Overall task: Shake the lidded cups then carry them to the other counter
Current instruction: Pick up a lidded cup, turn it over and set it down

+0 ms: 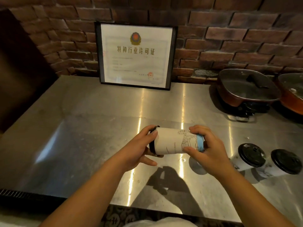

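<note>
Cup [173, 141] held sideways, long axis left-right across lower centre; left hand [139, 148] grasps the lid end, right hand [208, 149] the base; fingers [194, 128] curled round it, clear of the desk [82, 120].

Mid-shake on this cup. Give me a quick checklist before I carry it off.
1. Lid end covered: left hand holds the black lid of the cup: ok.
2. Base held: right hand grips it: ok.
3. Lid fully sealed: cannot tell.
4. Leaks on the counter: none visible: ok.
5. Other two cups upright, lidded: ok.
6. Destination counter free: cannot tell, out of view.
</note>
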